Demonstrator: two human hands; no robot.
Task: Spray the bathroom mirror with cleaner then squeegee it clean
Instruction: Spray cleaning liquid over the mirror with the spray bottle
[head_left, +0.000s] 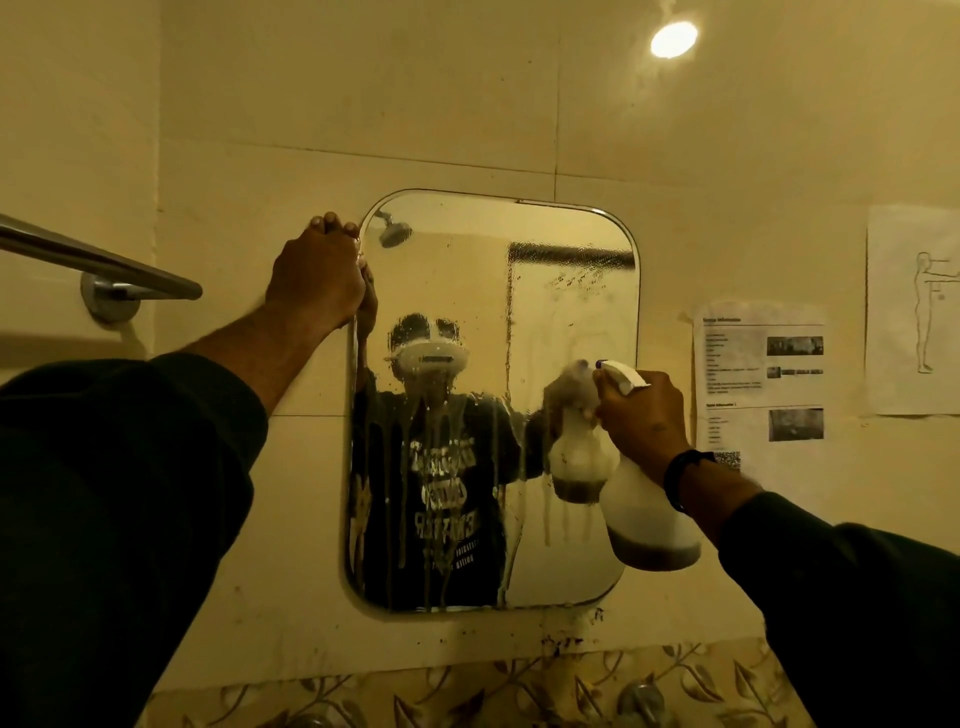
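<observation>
A rounded rectangular mirror (571, 291) hangs on the tiled wall, wet with cleaner running down in streaks over its lower half. My left hand (317, 275) grips the mirror's upper left edge, fingers curled around the rim. My right hand (641, 415) holds a white spray bottle (649, 514) by its neck in front of the mirror's right side, nozzle pointed at the glass. The bottle has a little dark liquid at the bottom. No squeegee is in view.
A chrome towel bar (104, 265) juts out from the left wall at hand height. Two printed sheets (763, 374) are taped to the wall right of the mirror. A patterned tile border (467, 691) and a tap top (644, 696) lie below.
</observation>
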